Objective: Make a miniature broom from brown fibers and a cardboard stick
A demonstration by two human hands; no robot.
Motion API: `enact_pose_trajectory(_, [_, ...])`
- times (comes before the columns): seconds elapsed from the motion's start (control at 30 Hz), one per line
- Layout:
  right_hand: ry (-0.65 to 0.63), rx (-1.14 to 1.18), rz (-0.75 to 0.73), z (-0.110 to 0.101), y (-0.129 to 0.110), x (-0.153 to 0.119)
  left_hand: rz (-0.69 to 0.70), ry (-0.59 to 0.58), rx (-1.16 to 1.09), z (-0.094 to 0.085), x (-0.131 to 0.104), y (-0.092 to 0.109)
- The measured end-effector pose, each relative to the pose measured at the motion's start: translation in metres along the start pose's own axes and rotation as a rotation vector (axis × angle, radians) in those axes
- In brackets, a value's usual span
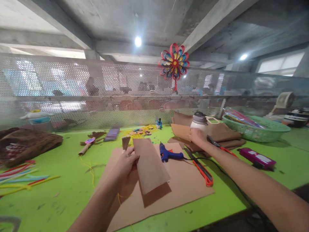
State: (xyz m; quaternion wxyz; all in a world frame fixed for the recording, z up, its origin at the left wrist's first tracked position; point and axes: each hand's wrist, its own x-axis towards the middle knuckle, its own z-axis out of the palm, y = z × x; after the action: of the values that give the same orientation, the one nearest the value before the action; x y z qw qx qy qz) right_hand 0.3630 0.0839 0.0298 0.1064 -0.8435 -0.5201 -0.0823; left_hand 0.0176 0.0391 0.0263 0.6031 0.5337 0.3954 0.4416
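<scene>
My left hand [127, 162] is closed on a brown paper sheet [151, 166] by its left edge, with a brush-like bundle [126, 142] standing up from the same fingers. The sheet is tilted above a flat brown board [178, 193]. My right hand [198, 136] reaches to the folded brown paper [181, 131] at the back, just below a white bottle with a grey lid [200, 120]; its fingertips are hard to make out. Between the hands lies a blue glue gun [171, 154]. An orange-handled cutting tool [201, 170] rests on the board's right side.
At the right are a purple device [257, 158], a green basket [259, 130] and a black cord. Brown cloth [29, 143] and coloured strips [23, 178] lie left. A perforated screen [135, 93] with a paper flower [175, 62] stands behind the table.
</scene>
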Motion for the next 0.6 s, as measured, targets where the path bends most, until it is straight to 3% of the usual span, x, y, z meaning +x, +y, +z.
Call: enact_pose_trajectory(0.6, [0.011,0.022,0.001,-0.004,-0.007,-0.01,0.036,0.075,0.094,0.007,-0.007,0.007])
